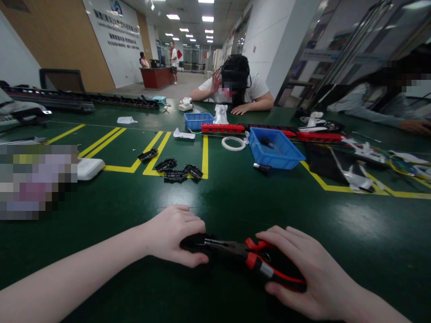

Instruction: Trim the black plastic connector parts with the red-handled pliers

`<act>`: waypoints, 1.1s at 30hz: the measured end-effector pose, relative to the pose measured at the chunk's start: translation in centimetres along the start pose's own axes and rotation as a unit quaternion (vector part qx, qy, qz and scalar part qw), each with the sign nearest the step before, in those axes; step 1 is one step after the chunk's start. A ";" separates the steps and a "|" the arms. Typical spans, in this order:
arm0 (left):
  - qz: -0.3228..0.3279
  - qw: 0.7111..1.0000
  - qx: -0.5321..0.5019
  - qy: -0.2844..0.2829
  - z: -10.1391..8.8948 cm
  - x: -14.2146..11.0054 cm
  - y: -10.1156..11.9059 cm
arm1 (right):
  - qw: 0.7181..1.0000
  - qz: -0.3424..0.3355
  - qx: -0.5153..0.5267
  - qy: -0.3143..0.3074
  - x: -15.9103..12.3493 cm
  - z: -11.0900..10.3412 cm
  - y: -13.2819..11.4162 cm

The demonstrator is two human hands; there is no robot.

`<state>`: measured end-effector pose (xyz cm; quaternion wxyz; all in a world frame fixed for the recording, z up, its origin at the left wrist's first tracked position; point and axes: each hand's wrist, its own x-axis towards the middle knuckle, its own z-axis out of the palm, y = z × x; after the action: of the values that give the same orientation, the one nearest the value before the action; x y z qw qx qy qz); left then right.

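Observation:
My right hand (308, 267) is closed around the red and black handles of a pair of long-nose pliers (254, 258). The pliers' jaws point left and reach a small metal pin at a black part (194, 242). Around that black part the fingers and thumb of my left hand (178, 235) are wrapped, low over the green table. The black part's exact kind is mostly hidden by my fingers. Whether the jaws pinch the pin or only touch it I cannot tell. Beyond my left hand lie several black ribbed plastic pieces (175, 175).
A blue bin (278, 150) stands ahead to the right, with a small black item (261, 168) before it. Behind are a tape roll (233, 143), red strips (222, 128) and a smaller blue bin (198, 120). A white box (90, 169) lies left. Across the table (235, 197) a person leans forward.

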<state>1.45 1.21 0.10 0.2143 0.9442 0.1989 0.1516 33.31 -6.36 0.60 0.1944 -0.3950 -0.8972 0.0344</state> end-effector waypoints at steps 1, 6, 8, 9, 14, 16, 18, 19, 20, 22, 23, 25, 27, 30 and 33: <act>0.002 1.000 0.001 -0.001 0.0 0.0 0.0 | 1.000 0.000 -0.001 0.004 0.0 0.0 -0.1; 0.015 0.999 0.027 -0.006 0.1 0.0 0.1 | 1.000 0.007 0.001 0.018 0.6 -0.1 -0.4; 0.016 0.999 0.031 -0.008 0.2 0.0 0.1 | 1.000 0.005 0.000 0.021 0.7 -0.1 -0.4; 0.016 0.999 0.030 -0.010 0.2 0.0 0.1 | 1.000 0.001 -0.002 0.022 0.7 -0.2 -0.4; 0.008 0.999 0.022 -0.022 0.2 0.2 0.1 | 0.999 -0.026 -0.022 0.019 0.5 -0.1 -0.2; -0.001 0.999 0.024 -0.029 0.2 0.2 0.0 | 0.999 -0.018 -0.030 0.030 0.5 0.0 -0.2; -0.006 0.999 0.026 -0.035 0.1 0.3 0.0 | 0.998 -0.017 -0.037 0.041 0.4 0.1 -0.1; -0.007 0.999 0.026 -0.037 0.1 0.3 0.0 | 0.998 -0.021 -0.040 0.043 0.5 0.2 0.0; -0.007 0.999 0.026 -0.037 0.1 0.3 0.0 | 0.998 -0.027 -0.043 0.043 0.5 0.2 0.1; -0.008 0.999 0.025 -0.037 0.1 0.2 0.0 | 0.997 -0.036 -0.049 0.041 0.5 0.1 0.2; -0.008 0.999 0.023 -0.035 0.1 0.2 0.0 | 0.997 -0.037 -0.051 0.041 0.6 0.1 0.2; -0.007 0.999 0.018 -0.030 0.1 0.2 0.0 | 0.997 -0.038 -0.054 0.040 0.6 0.1 0.2; -0.007 1.000 0.015 -0.025 0.1 0.2 0.0 | 0.997 -0.041 -0.057 0.038 0.6 0.0 0.2; -0.012 0.999 0.014 -0.027 0.1 0.2 0.0 | 0.997 -0.044 -0.061 0.034 0.6 0.0 0.2; -0.017 0.999 0.010 -0.031 0.0 0.2 0.0 | 0.997 -0.044 -0.056 0.039 0.6 0.1 0.1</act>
<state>1.62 1.23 0.12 0.2130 0.9471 0.2099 0.1168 32.97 -5.84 0.71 0.2082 -0.3668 -0.9058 -0.0401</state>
